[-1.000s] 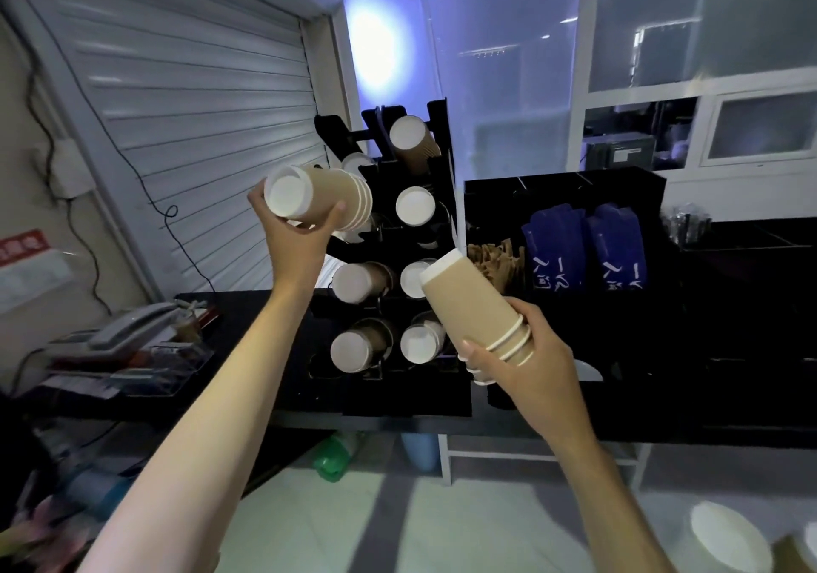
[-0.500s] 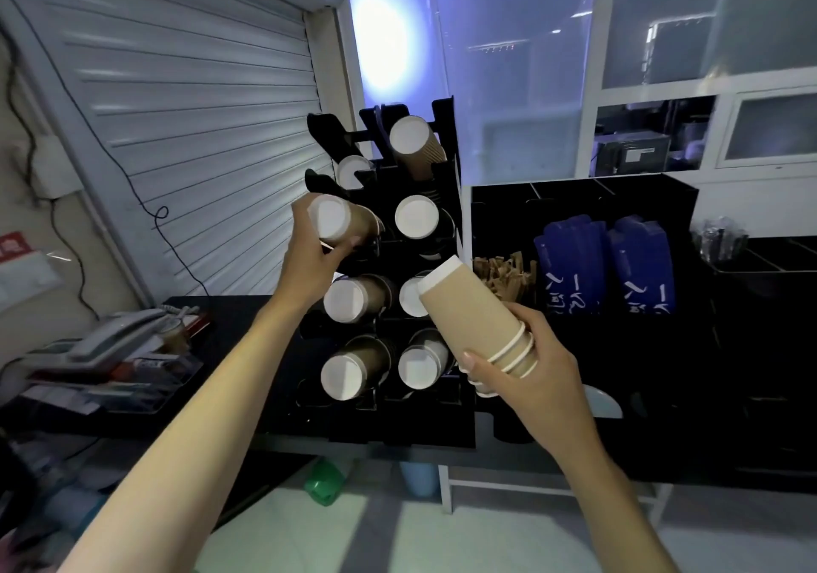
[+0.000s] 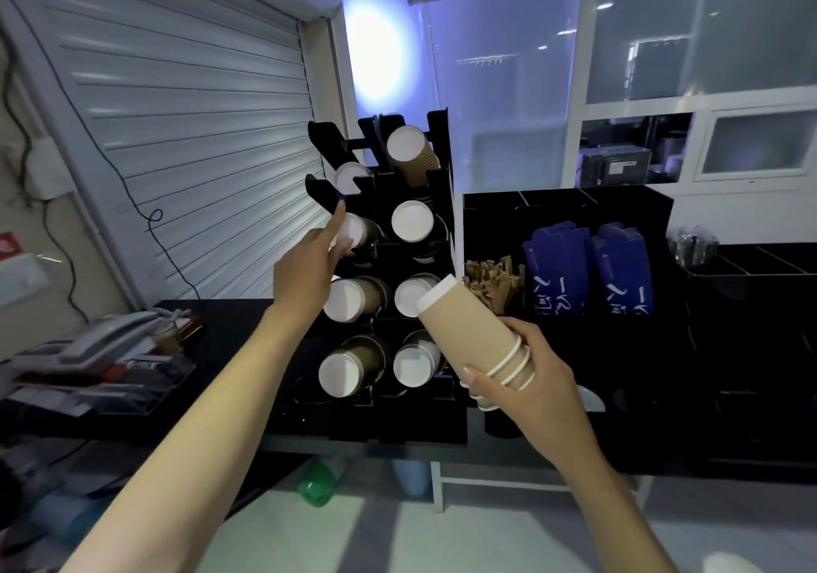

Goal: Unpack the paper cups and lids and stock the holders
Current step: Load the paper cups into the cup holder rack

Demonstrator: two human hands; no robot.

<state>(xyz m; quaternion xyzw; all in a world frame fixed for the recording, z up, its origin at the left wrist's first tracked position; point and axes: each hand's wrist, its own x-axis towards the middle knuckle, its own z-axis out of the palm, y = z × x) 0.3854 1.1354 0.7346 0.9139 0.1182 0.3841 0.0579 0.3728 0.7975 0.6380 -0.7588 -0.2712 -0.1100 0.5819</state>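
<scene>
pushed further into the black cup holder (image 3: pixel 435 236) since half a second ago: the cup stack (image 3: pixel 356 231) in the left column's second slot, left hand (image 3: pixel 309 265) now with fingers straightened against its white base. right hand (image 3: pixel 526 378) curled round a second stack of brown cups (image 3: pixel 471 329), tilted, in front of the holder's lower slots

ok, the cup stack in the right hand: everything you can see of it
The cup stack is a nest of tan paper cups with white rolled rims, several rims showing bunched at the lower end. It is tilted, its closed white base pointing up and left toward the black cup holder, in front of the lower right slots. Only the right hand grips it, fingers wrapped around the rim end.
</scene>
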